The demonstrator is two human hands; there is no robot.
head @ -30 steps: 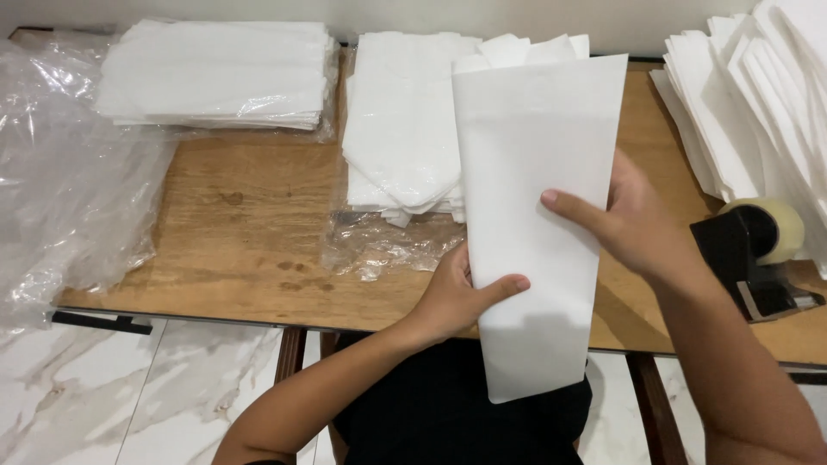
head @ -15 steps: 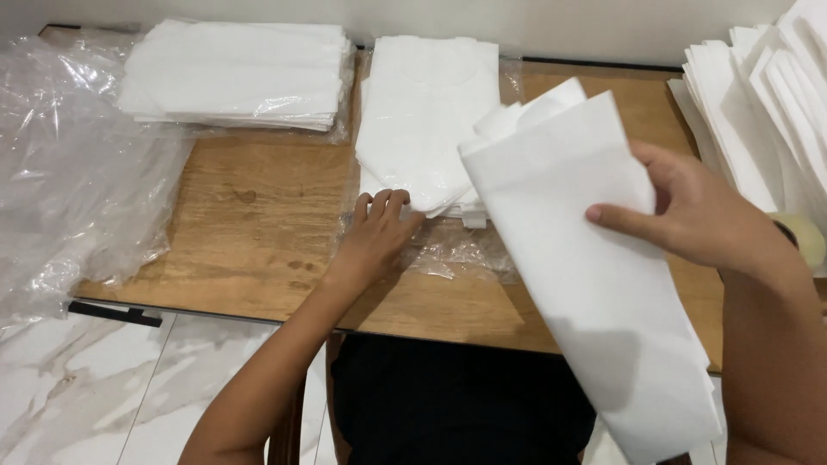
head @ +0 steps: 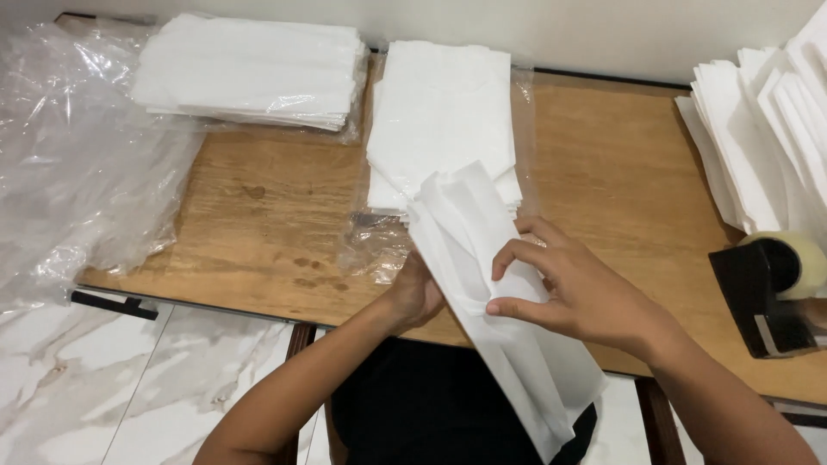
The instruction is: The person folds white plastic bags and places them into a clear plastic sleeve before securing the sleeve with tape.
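I've got the white paper bag up off the counter now, held at a slant in front of me, its upper end near the middle stack and its lower end hanging past the near edge toward my lap. My right hand is on top of it, fingers curled, thumb and forefinger pinching a fold of the paper at its right side. My left hand is tucked behind the bag's left edge, gripping it from underneath as far as I can see; the fingers themselves are hidden by the paper. Just beyond, the stack of flat white bags lies on its clear plastic wrap, touching the bag's top end. Far left there's a second wrapped bundle of white bags, and loose clear plastic sheeting spills off the left side. On the right, a fanned pile of white bags and a black tape dispenser with its roll. I'd judge I'm in the middle of working this one bag with my fingers, folding or opening it along its side. The next move, I reckon, calls for a firm pinch on that crease and a steady left hand so the thin paper doesn't buckle.
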